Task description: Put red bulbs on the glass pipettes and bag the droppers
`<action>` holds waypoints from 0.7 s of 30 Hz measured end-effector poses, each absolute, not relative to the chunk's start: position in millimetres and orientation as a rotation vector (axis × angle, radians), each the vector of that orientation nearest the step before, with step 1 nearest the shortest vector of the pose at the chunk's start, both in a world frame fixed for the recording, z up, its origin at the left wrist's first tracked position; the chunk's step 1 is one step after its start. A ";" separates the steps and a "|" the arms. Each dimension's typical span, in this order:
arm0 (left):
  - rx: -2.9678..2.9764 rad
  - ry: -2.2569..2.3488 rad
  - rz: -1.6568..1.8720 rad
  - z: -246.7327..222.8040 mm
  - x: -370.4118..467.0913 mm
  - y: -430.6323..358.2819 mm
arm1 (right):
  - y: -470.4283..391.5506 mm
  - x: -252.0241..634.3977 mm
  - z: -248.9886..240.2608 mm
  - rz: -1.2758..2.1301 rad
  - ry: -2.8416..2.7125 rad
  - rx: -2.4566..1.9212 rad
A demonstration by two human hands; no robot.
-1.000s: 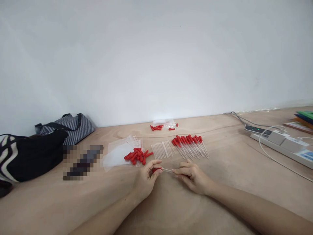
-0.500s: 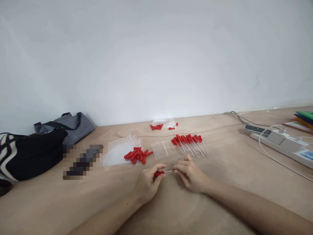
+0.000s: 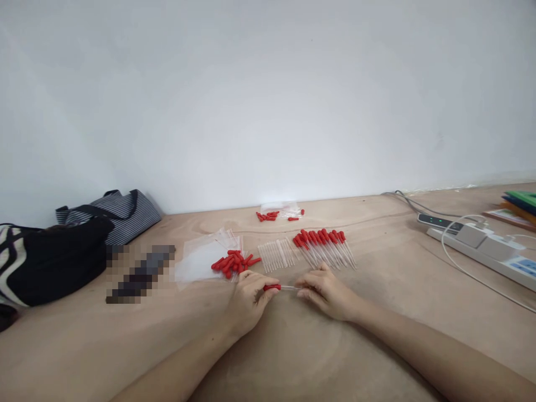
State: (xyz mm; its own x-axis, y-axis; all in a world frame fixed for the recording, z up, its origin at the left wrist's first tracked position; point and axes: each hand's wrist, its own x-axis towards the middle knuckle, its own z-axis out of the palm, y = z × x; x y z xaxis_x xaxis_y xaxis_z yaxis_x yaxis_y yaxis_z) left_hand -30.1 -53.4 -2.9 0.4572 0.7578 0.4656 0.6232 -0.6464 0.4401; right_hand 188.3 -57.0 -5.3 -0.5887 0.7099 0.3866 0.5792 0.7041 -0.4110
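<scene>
Between thumb and fingers, my left hand (image 3: 251, 298) pinches a red rubber bulb (image 3: 272, 287). A thin clear tube (image 3: 288, 288) runs rightward from the bulb into the fingertips of my right hand (image 3: 324, 293), which are closed on it. Beyond my left hand a pile of loose red bulbs (image 3: 234, 262) lies partly on clear plastic bags (image 3: 199, 259). A row of clear tubes (image 3: 276, 255) lies in the middle. To its right, several droppers with red bulbs (image 3: 320, 237) lie side by side, slanted, just beyond my right hand.
Near the wall are more red bulbs (image 3: 268, 216) and a small clear bag (image 3: 278, 207). Black and striped bags (image 3: 134, 215) stand at the left, beside a pixelated dark object (image 3: 142, 273). A white power strip (image 3: 498, 251) with cables and stacked coloured items (image 3: 521, 204) are at the right.
Both hands have moved slightly up and away in the picture, with the bulb and tube still between them. My left hand now overlaps the near edge of the bulb pile.
</scene>
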 end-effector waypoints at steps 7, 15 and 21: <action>2.581 1.327 0.914 -0.8 -33.1 -51.6 | -54.9 188.7 -0.7 -0.004 -2.368 -1.104; 2.532 1.990 0.961 7.5 -68.3 -24.7 | -12.9 171.9 -3.3 -0.060 -1.996 -1.655; 2.486 2.061 0.980 4.7 -73.6 -18.8 | 1.8 160.3 -1.9 -0.153 -1.997 -1.822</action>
State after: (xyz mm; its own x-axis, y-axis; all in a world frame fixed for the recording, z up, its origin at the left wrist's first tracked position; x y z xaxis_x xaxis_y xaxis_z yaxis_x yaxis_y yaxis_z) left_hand -73.6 -18.8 4.7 0.0977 0.8205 0.5633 0.9547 -0.2371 0.1797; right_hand 160.3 1.8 -1.9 -0.0434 0.9229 0.3825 0.9705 0.1299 -0.2033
